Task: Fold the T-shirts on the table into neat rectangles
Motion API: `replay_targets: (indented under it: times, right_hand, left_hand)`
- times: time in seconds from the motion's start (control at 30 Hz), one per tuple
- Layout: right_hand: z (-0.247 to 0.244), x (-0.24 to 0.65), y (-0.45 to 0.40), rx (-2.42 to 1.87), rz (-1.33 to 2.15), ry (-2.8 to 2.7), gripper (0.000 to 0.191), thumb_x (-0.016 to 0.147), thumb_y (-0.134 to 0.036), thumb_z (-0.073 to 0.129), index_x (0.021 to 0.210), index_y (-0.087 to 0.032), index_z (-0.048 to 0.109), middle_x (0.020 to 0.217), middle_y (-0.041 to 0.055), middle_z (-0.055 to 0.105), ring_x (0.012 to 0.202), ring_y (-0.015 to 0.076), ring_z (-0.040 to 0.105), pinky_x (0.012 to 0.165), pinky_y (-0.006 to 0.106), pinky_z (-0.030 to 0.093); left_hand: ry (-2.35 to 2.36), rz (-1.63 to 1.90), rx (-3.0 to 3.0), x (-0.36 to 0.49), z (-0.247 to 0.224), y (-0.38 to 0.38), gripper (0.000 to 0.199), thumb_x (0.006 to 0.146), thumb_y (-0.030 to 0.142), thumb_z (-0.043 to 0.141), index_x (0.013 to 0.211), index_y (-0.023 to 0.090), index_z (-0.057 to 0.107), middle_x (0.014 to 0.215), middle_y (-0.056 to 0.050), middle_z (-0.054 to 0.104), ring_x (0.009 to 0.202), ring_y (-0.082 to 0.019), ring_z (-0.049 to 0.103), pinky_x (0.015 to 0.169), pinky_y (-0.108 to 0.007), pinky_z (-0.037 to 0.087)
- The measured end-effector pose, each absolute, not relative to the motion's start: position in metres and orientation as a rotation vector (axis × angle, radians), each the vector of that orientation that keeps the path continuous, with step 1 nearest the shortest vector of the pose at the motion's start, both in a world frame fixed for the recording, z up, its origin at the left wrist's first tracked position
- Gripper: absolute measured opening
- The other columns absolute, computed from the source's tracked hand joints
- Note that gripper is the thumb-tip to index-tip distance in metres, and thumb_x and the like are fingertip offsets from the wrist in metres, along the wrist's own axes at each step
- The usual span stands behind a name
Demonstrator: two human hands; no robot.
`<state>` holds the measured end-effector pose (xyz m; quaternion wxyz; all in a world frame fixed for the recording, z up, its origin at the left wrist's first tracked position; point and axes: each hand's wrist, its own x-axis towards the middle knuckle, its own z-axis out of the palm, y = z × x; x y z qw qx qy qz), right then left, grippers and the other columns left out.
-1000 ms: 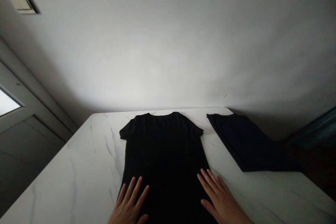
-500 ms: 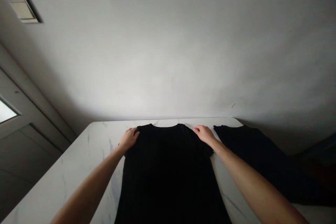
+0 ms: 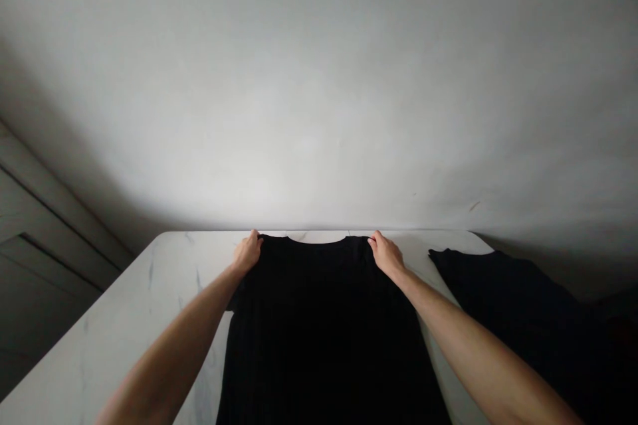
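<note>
Black short-sleeved cloth T-shirt [image 3: 323, 339]: spread in front of me on a white, grey-veined, marble-look tabletop [image 3: 124, 319], its lower end nearest me and running out of view, its neck pointing away.
Bare forearms [image 3: 174, 345]: mine, reaching forward along both sides of the shirt, the right one crossing over its edge.
Dark, navy-looking cloth garment [image 3: 508, 305]: lying on the right, past my right forearm and apart from the shirt, too dark for me to make out its folds.
Left hand [image 3: 248, 252]: my fingers are curled closed, pinching the shirt's left shoulder.
Right hand [image 3: 387, 254]: closed the same way, thumb and fingers gripping the right shoulder.
Neckline [image 3: 316, 242]: a shallow curve between my hands, near the tabletop's far edge; whether the shoulders are lifted I cannot tell.
Plain pale-grey wall [image 3: 319, 93]: rising behind the tabletop, with a small scratch-like mark [image 3: 474, 206] low on the right.
</note>
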<state>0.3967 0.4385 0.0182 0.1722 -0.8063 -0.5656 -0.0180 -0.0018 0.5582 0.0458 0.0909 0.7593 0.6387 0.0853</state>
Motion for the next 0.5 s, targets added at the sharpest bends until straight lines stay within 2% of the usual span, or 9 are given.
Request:
replay_targets:
  times: [0.23, 0.37, 0.5]
  right_hand:
    - [0.022, 0.401, 0.447, -2.358, -0.212, -1.667, 0.024, 0.105, -0.035, 0.04, 0.109, -0.024, 0.061, 0.104, 0.0093, 0.07, 0.083, 0.0218, 0.067, 0.068, 0.03, 0.04]
    - [0.033, 0.403, 0.442, -2.393, -0.237, -1.747, 0.025, 0.103, -0.034, 0.042, 0.114, -0.021, 0.06, 0.107, 0.0124, 0.07, 0.088, 0.0248, 0.067, 0.074, 0.034, 0.046]
    - [0.054, 0.397, 0.414, -2.181, -0.274, -1.779, 0.03, 0.099, -0.028, 0.046, 0.125, -0.019, 0.057, 0.119, 0.0157, 0.067, 0.112, 0.0304, 0.062, 0.094, 0.041, 0.047]
  left_hand:
    - [1.936, 0.273, 2.291, -0.004, 0.049, 0.575, 0.024, 0.102, 0.035, 0.041, 0.117, 0.022, 0.054, 0.107, -0.012, 0.072, 0.096, -0.028, 0.069, 0.078, -0.035, 0.047]
    - [1.926, 0.392, 2.332, -0.004, 0.059, 0.571, 0.029, 0.101, 0.029, 0.045, 0.127, 0.021, 0.052, 0.126, -0.013, 0.063, 0.11, -0.026, 0.064, 0.091, -0.035, 0.047]
    - [1.766, 0.537, 2.503, -0.015, 0.066, 0.533, 0.037, 0.099, 0.028, 0.045, 0.135, 0.019, 0.049, 0.132, -0.013, 0.058, 0.125, -0.027, 0.053, 0.106, -0.037, 0.041]
